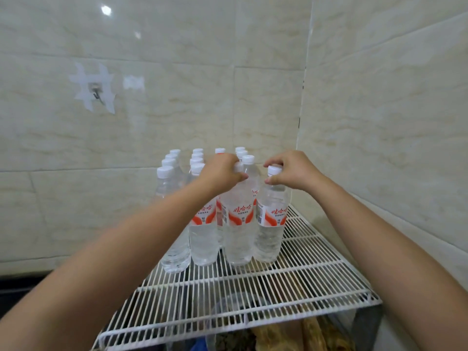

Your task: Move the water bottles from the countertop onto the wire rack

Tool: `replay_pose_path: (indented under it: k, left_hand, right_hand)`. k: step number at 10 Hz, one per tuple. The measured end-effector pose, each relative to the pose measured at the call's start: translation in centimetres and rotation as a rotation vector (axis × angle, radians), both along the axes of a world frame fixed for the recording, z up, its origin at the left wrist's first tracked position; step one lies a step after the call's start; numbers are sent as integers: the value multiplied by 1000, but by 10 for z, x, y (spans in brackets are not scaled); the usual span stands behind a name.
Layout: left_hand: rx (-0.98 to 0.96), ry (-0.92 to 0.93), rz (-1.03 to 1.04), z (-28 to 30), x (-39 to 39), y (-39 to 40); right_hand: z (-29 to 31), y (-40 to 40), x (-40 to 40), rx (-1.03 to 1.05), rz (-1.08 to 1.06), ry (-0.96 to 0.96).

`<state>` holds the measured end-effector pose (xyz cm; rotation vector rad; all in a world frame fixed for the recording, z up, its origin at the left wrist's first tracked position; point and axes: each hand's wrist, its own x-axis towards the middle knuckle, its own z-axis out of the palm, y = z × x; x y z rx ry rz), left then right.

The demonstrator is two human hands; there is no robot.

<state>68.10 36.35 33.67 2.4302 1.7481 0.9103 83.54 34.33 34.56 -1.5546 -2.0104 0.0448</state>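
- Head view, carrier: a white wire rack (253,300) stands in the corner of two tiled walls (379,122); its front edge runs across the lower frame, and bags and containers, blurred, lie beneath it.
- Head view, task objects: clear water bottles with white caps and red-and-white labels stand upright in rows on the rack's far half, toward its back-left corner; the back rows (177,163) show mostly caps. The countertop is not clearly in view.
- Head view, left hand (222,171): fingers curl over the neck of a front-row bottle (239,224), grasping it just under the cap; the base rests on the wires.
- Head view, right hand (291,171): thumb and fingers pinch the neck of the rightmost bottle (271,224), which touches its neighbour and stands nearest the rack's right edge.
- Judgement, stage: both bottles appear seated, so release seems next.
- Judgement, risk: a narrow base across parallel wires may tilt on release, and a knock would topple the tightly packed neighbours; an outward nudge could send the rightmost bottle toward the open right side.
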Motion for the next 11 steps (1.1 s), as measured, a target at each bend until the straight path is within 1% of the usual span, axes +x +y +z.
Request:
replay_pose_path:
  k: [1, 2, 3, 4, 5, 6, 7, 8, 9, 10, 11]
  left_hand:
    - [-11, 33, 8, -13, 4, 2]
    - [-5, 19, 25, -17, -3, 2]
    - [5, 39, 30, -18, -8, 2]
    - [16, 14, 28, -21, -10, 5]
    - [42, -5, 38, -27, -10, 1]
    - [349, 41, -12, -42, -16, -6]
    - [704, 200, 79, -65, -26, 3]
    - [686, 211, 193, -90, -40, 9]
    - [715, 257, 290, -112, -52, 13]
    - [705, 216, 312, -117, -51, 14]
    - [752, 194, 300, -119, -49, 20]
  right_hand:
    - [-13, 7, -4, -4, 23, 12]
    - [-19, 15, -11, 20, 49, 51]
    - [-23, 21, -17, 31, 81, 150]
    - [-31, 26, -17, 53, 97, 256]
    - [-36, 28, -17, 64, 121, 272]
    - [-41, 30, -16, 62, 132, 280]
    - [-46, 31, -17, 57, 161, 307]
    - [-52, 29, -18, 44, 174, 289]
    - [-52, 21, -16, 67, 159, 329]
    - [-38, 3, -17, 343, 130, 638]
    - [2, -37, -5, 585, 347, 1088]
